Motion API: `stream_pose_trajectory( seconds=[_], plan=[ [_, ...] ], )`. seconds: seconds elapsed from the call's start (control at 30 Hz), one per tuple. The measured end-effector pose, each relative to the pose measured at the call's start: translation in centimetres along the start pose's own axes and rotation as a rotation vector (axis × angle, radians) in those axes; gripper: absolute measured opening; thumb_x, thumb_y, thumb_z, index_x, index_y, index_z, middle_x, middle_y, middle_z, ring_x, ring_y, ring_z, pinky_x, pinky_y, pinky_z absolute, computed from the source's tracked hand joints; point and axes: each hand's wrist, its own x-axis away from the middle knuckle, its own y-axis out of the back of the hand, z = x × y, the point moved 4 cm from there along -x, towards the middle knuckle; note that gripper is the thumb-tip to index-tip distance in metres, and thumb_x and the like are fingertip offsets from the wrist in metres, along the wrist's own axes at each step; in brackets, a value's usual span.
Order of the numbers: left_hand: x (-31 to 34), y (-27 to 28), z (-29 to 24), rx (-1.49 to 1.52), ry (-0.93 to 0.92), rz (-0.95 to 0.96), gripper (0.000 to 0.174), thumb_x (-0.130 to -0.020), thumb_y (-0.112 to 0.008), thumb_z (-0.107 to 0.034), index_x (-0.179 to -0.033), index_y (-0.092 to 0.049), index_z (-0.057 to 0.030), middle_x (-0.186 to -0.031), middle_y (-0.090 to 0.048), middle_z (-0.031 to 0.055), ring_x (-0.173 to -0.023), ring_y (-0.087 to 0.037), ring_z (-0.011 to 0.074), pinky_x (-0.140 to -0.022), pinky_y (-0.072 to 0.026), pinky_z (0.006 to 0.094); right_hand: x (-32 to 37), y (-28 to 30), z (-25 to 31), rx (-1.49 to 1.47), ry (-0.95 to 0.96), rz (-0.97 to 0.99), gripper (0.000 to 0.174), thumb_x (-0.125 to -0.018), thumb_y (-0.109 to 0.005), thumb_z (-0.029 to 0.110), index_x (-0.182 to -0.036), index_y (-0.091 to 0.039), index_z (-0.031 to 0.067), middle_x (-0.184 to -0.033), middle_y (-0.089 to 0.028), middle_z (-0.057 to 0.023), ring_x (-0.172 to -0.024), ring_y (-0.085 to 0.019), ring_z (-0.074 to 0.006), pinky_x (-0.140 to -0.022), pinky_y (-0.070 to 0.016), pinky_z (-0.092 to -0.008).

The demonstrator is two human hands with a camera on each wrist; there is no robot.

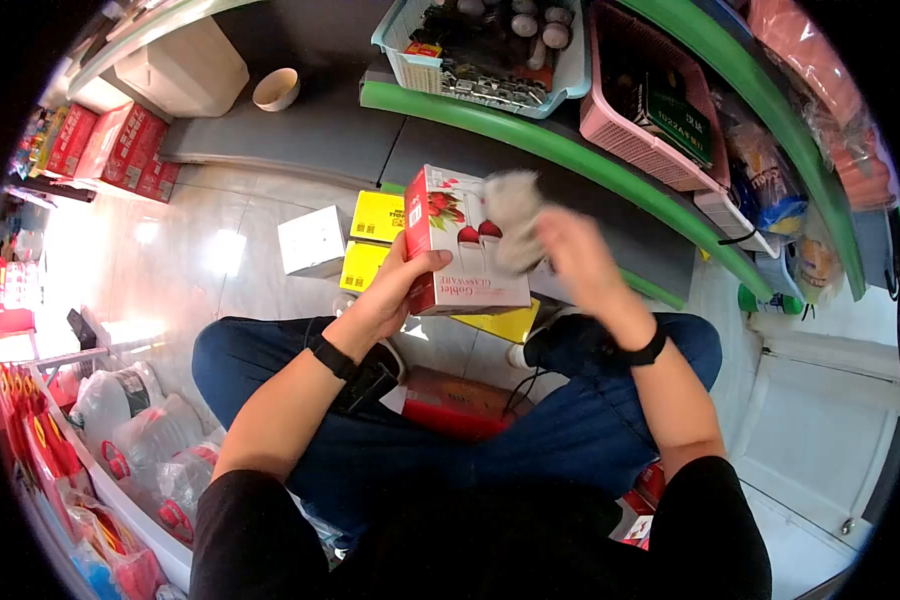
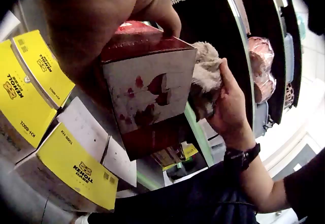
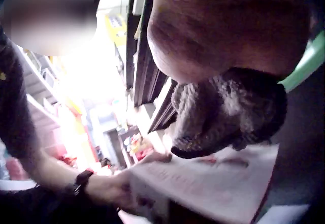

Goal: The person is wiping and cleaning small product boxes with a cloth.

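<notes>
My left hand [image 1: 392, 288] grips a red and white glassware box [image 1: 460, 262] by its side, with the thumb over the front face. Pictures of red goblets and red flowers are printed on it, and the words "Goblet GLASSWARE" read upside down in the head view. A fuzzy grey cloth [image 2: 207, 76] is held in my right hand [image 1: 582, 262], blurred in the head view. The cloth [image 3: 218, 115] lies over the box's printed face in the right wrist view. Its middle is bunched under the fingers, which are partly hidden there.
Yellow boxes [image 1: 378, 216] and a white box [image 1: 312, 242] stand on the tiled floor beyond the legs. Ahead runs a green-edged shelf [image 1: 490, 122] with a blue basket [image 1: 410, 72] and a pink basket [image 1: 630, 140]. A red box [image 1: 460, 400] lies between the legs.
</notes>
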Motion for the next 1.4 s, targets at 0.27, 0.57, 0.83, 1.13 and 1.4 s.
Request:
stream_pose_trajectory(
  seconds=[0.27,0.57,0.83,1.13,1.4],
  plan=[
    [1.0,-1.1,0.5,-0.139,-0.118,0.02,0.091,-0.083,-0.076,-0.006,-0.161,-0.029,-0.0053,-0.143,-0.054,0.0121,-0.129,-0.057,0.0231,-0.108,-0.0492,0.0368,1.4,-7.2,1.0,0.463,0.32,-0.078,0.068,-0.111,-0.044,0.045,-0.154,-0.043,-0.0076,-0.164,-0.033,-0.0345,-0.16,-0.021,-0.0455,-0.131,-0.0157,-0.0543],
    [2.0,-1.7,0.0,-0.24,-0.12,0.062,0.097,-0.078,-0.08,-0.002,-0.161,-0.029,-0.0049,-0.141,-0.057,0.013,-0.13,-0.058,0.0245,-0.111,-0.0482,0.0388,-2.4,-2.5,-3.7,0.317,-0.169,-0.238,0.053,-0.112,-0.043,0.041,-0.131,-0.056,-0.0071,-0.137,-0.057,-0.0284,-0.134,-0.05,-0.0464,-0.113,-0.0416,-0.0497],
    [1.7,-0.2,-0.4,-0.201,-0.074,0.12,0.092,-0.084,-0.073,-0.006,-0.163,-0.027,-0.0039,-0.146,-0.055,0.0148,-0.13,-0.059,0.0234,-0.111,-0.0491,0.0396,-4.3,-0.9,-10.4,0.064,-0.391,-0.442,0.065,-0.112,-0.036,0.049,-0.099,-0.073,-0.0034,-0.096,-0.072,-0.0326,-0.093,-0.066,-0.0546,-0.084,-0.0499,-0.0562],
    [-0.3,1.9,0.7,0.067,-0.124,-0.124,0.072,-0.09,-0.079,-0.018,-0.151,-0.042,-0.0053,-0.14,-0.058,0.0114,-0.129,-0.059,0.0237,-0.11,-0.0482,0.0392,-2.0,-0.7,-12.6,-0.403,-0.489,-0.378,0.056,-0.113,-0.042,0.046,-0.097,-0.071,0.0006,-0.091,-0.071,-0.0059,-0.073,-0.062,-0.0164,-0.073,-0.0519,-0.0361],
    [-1.3,2.5,4.7,-0.041,-0.119,-0.274,0.061,-0.098,-0.076,-0.026,-0.146,-0.041,-0.0106,-0.136,-0.059,0.0076,-0.122,-0.062,0.0217,-0.103,-0.0538,0.0412,-0.9,-8.1,-5.6,-0.296,0.004,-0.211,0.048,-0.115,-0.037,0.034,-0.124,-0.064,-0.0043,-0.121,-0.069,-0.0219,-0.112,-0.063,-0.0267,-0.106,-0.0456,-0.0391]
  ],
)
